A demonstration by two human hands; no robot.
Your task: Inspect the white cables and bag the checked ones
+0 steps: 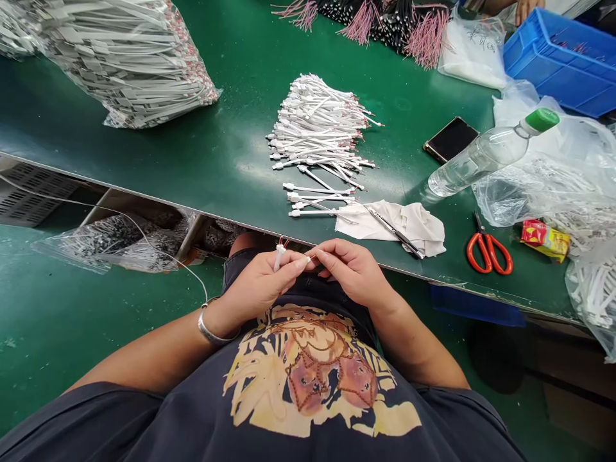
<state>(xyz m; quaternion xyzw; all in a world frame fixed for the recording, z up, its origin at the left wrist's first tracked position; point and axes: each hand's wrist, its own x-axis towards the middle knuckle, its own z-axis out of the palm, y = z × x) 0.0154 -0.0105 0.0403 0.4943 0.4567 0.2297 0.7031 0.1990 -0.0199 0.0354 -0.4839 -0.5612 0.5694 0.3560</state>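
Observation:
My left hand (257,282) is closed on a short white cable (279,255), whose red wire ends stick up above the fingers. A small white tip shows between its thumb and forefinger. My right hand (356,269) is closed too, pinching thin reddish wire at that white tip; its other fingers are curled. Both hands meet at the table's front edge, over my lap. Just beyond them lie several loose white cables (320,199) and a larger pile of white cables (320,122). A slim dark tool (394,231) rests on a crumpled pale cloth (428,224).
Red-handled scissors (488,253), a yellow-red packet (545,240), a water bottle (486,157) and a phone (451,139) lie to the right. A blue bin (558,70) stands behind plastic bags. At left is a big bag of cables (139,64). Another person's hand (528,9) shows at top right.

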